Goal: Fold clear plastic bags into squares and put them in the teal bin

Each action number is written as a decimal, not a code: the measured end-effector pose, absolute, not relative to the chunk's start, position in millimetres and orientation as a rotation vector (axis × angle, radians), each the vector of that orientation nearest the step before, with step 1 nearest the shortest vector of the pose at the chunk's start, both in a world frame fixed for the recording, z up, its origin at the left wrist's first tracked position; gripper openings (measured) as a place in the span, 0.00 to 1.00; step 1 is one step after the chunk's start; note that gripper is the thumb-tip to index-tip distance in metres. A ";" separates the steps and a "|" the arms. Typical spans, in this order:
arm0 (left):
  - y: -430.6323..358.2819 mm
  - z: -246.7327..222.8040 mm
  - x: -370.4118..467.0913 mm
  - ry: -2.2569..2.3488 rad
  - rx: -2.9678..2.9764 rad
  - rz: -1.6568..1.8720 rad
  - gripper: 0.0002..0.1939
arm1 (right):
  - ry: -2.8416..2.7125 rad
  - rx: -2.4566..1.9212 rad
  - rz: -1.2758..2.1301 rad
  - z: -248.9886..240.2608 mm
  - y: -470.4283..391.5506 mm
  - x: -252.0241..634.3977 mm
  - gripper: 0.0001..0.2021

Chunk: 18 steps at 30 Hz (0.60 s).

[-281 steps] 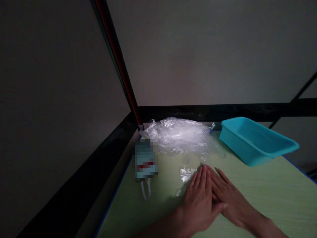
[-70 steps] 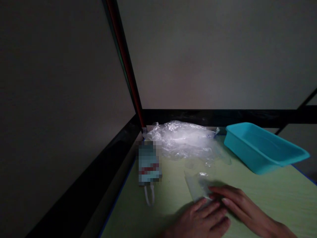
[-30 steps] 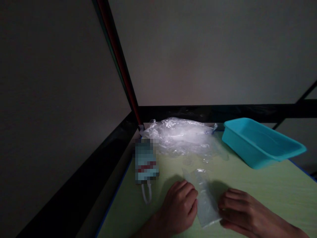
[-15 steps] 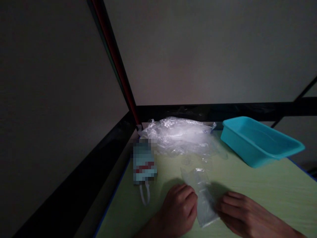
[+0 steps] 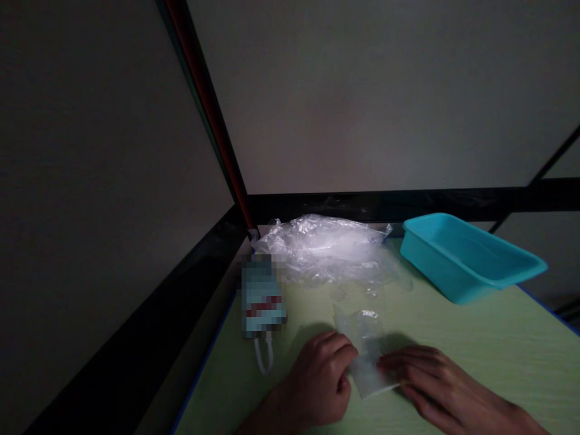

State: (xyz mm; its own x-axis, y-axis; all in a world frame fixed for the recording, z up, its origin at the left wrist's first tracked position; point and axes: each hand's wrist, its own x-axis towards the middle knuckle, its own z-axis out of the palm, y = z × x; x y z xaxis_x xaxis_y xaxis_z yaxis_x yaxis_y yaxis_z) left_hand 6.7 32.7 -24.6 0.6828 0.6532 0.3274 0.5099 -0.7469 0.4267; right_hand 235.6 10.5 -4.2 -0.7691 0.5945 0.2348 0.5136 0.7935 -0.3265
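Note:
A small clear plastic bag [image 5: 369, 344] lies flat on the light green table [image 5: 457, 338], between my two hands. My left hand [image 5: 324, 377] is curled at the bag's left edge, its thumb and fingers pinched on it. On the other side, my right hand [image 5: 432, 380] has its fingers together on the bag's right part, gripping its lower right edge. Behind the bag a heap of crumpled clear plastic [image 5: 326, 244] rests at the table's back edge.
A turquoise plastic basin [image 5: 471, 254] stands at the back right. At the left edge lies a blurred-out teal item [image 5: 263, 296] with a white loop [image 5: 264, 356] at its near end. Grey panels with black trim rise behind and to the left.
My right hand has moved left and its fingers now reach over the small bag. The bag's lower end has shifted slightly up and left. My left hand's grip looks much the same.

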 end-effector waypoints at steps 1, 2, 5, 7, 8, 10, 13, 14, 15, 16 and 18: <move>33.0 -23.1 5.6 0.915 2.597 0.669 0.16 | -2.615 -0.879 0.395 -6.4 10.5 235.6 0.12; 33.1 -21.6 5.0 0.908 2.599 0.670 0.16 | -2.574 -0.908 0.436 -8.5 10.5 235.6 0.12; 32.7 -19.0 5.5 0.909 2.611 0.679 0.12 | -2.484 -0.997 0.538 -12.5 10.2 235.9 0.11; 32.5 -19.6 7.5 0.920 2.630 0.683 0.07 | -2.450 -1.043 0.589 -13.5 9.9 237.2 0.11; 32.5 -20.6 8.7 0.925 2.638 0.689 0.05 | -2.442 -1.059 0.613 -13.8 9.9 238.2 0.10; 32.6 -23.2 10.8 0.948 2.633 0.712 0.06 | -2.446 -1.083 0.662 -14.6 10.3 240.3 0.11; 32.4 -26.4 12.6 1.017 2.565 0.746 0.06 | -2.439 -1.147 0.738 -17.0 12.7 241.6 0.16; 32.2 -27.0 12.9 1.038 2.535 0.752 0.06 | -2.417 -1.179 0.764 -18.1 13.9 241.0 0.16; 32.0 -27.3 13.1 1.055 2.504 0.756 0.06 | -2.382 -1.204 0.789 -19.2 15.3 239.7 0.15; 31.7 -27.3 13.3 1.068 2.469 0.759 0.06 | -2.337 -1.218 0.822 -20.2 16.9 237.8 0.14; 31.1 -27.2 14.0 1.112 2.367 0.765 0.07 | -2.229 -1.221 0.910 -21.8 20.5 232.3 0.12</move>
